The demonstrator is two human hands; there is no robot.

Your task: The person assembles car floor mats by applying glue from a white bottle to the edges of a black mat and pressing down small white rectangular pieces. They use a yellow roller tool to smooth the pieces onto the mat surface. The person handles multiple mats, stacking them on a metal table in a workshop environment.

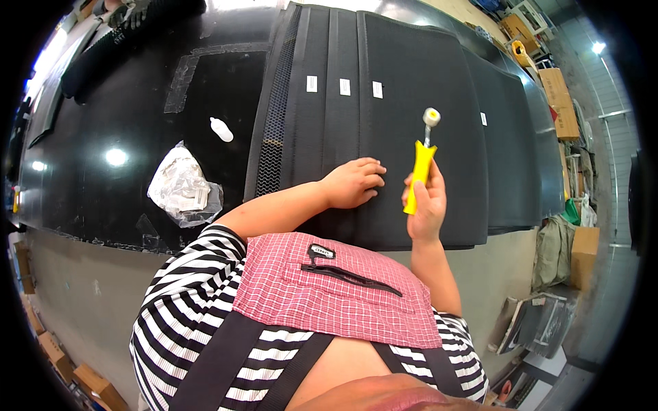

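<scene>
Both hands are up on the big black table [103, 198]. The left hand [353, 183] lies flat and open, fingers spread a little, pressing down on a stack of black sheets [411, 130]. It holds nothing. The right hand [426, 205] is closed around the yellow handle of a small roller tool [421, 164]. The tool stands almost upright, with its pale round wheel at the top, just above the sheets and close beside the left hand's fingertips. I cannot tell if the wheel touches the sheets.

Small white labels [344, 86] sit in a row farther up the stack. To the left of the sheets, a little white bottle [221, 129] lies on the table, and nearer the person a crumpled clear plastic bag [181, 188] with white bits inside. The person wears a striped shirt and a red checked apron [329, 288]
</scene>
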